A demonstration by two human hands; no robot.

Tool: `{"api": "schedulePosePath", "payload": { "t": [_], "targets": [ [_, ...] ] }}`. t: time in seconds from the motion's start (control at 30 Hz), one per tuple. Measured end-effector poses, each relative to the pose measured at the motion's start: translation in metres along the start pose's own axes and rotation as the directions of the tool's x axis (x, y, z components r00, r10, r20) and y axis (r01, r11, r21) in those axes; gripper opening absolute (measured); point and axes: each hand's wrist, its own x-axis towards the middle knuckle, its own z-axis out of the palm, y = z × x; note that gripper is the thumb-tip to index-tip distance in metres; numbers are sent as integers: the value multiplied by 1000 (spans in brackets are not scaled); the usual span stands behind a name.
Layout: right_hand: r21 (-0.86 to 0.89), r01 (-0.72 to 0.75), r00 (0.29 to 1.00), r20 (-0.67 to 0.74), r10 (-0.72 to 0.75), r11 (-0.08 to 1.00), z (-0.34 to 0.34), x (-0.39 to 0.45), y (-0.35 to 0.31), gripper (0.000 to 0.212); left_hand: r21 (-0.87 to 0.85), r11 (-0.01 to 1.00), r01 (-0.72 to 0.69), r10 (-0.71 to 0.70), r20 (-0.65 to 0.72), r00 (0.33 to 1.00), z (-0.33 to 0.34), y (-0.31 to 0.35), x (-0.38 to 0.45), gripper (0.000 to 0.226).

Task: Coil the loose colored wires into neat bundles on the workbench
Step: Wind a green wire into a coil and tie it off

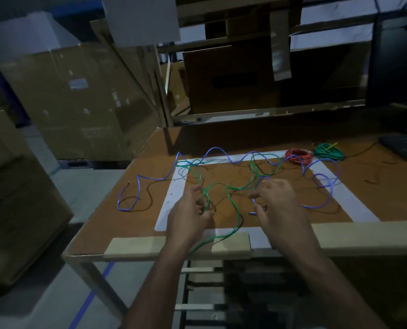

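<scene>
Left hand: fingers curled around the green wire.
Right hand: pinching the blue wire end.
Wires: sprawled loose and tangled across the bench.
Red coil, green coil: touching, far right.

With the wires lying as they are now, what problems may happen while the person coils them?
1. The green wire and purple wire cross each other several times, so pulling either may tighten a tangle.
2. The green wire's end hangs over the bench edge; it may slip off.
3. The purple wire runs close to the red coil and green coil; dragging it may disturb them.
</scene>
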Motion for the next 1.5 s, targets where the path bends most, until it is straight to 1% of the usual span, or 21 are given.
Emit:
{"api": "schedulePosePath", "payload": {
  "t": [0.07,0.17,0.27,0.33,0.4,0.47,0.53,0.6,0.7,0.77,0.83,0.9,0.97,1.07,1.13,1.2,1.27,1.33,1.37,1.47,1.5],
  "targets": [
    [-63,-42,999,3,42,997,-6,-2,12,22,-71,997,1,-4,-49,999,0,-3,5,50],
    [-132,-58,996,64,67,990,-11,-3,20,23,-374,924,-74,41,-95,995,-10,11,9,36],
    [-162,-65,997,35,72,985,-14,-1,13,22,-531,827,-184,93,-194,977,-26,29,9,41],
    [-144,-43,999,-38,38,989,-18,3,4,18,-546,806,-228,131,-211,969,-32,36,6,48],
    [-59,34,988,-145,-43,998,-20,9,-6,13,-521,811,-266,165,-232,959,-30,39,3,51],
    [190,53,987,-157,-23,980,-20,16,-19,15,-453,828,-332,225,-273,935,-24,41,-2,54],
    [479,-100,994,20,104,872,-14,27,-29,29,-291,856,-427,364,-246,898,-12,43,-9,59],
    [637,-258,966,176,189,727,-4,38,-35,38,-174,860,-480,461,-139,876,-1,44,-16,62],
    [773,-443,892,329,310,454,7,52,-36,20,-138,858,-496,501,3,866,9,44,-19,57],
    [813,-512,845,420,330,276,8,56,-35,11,-131,848,-513,521,28,853,9,43,-18,48],
    [832,-514,839,439,321,207,7,58,-34,12,-115,863,-492,493,-24,870,6,43,-17,41],
    [846,-496,846,421,327,193,2,59,-33,18,-265,880,-395,373,-130,919,1,43,-15,32],
    [854,-478,860,407,307,206,-3,60,-29,20,-365,872,-327,240,-264,934,-5,41,-7,30],
    [867,-434,895,384,229,245,-17,63,-25,23,-281,914,-293,173,-383,908,-8,26,14,44],
    [883,-406,911,371,180,234,-26,66,-25,24,-214,952,-219,128,-372,919,-6,14,31,70],
    [901,-400,914,380,140,168,-33,69,-25,25,-188,973,-135,68,-325,943,-4,7,46,77],
    [912,-400,914,388,118,96,-39,72,-24,26,-99,989,-108,74,-295,953,-2,4,57,63],
    [919,-390,917,382,110,61,-41,75,-20,27,-28,994,-102,87,-331,940,-3,5,63,43],
    [921,-384,920,375,114,65,-42,77,-17,28,-47,994,-96,73,-354,932,-5,6,65,41],
    [914,-383,918,361,168,132,-39,81,-7,27,-223,970,-103,19,-349,937,-15,7,71,78],
    [904,-395,913,367,177,162,-38,82,-4,27,-285,952,-110,0,-360,933,-20,9,72,82]
  ]
}}
